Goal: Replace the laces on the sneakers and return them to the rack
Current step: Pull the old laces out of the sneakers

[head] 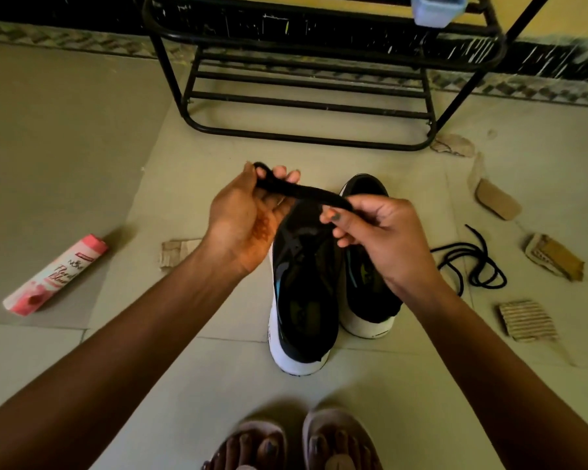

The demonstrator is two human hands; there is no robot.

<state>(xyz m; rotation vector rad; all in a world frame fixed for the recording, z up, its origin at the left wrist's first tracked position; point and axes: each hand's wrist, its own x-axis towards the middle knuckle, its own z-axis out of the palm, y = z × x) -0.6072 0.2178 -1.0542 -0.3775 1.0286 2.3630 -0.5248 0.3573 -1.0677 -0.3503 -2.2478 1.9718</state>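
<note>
A black lace is stretched between both hands, above the toe ends of the sneakers. The left hand pinches its looped end between thumb and fingers, and the right hand pinches the other end with thumb and curled forefinger.

The black, white-soled pair stands side by side and touching on the floor, heels toward the person's sandalled feet, with no laces visible in them. A second black lace lies tangled on the floor just right of the pair.

Beyond the toes stands the black metal rack. A pale blue tub sits at the right end of an upper shelf; I cannot tell its contents.

A pink can lies on its side toward the floor's left edge, and cardboard scraps are scattered to the right. Behind the rack runs a dark wall band.
</note>
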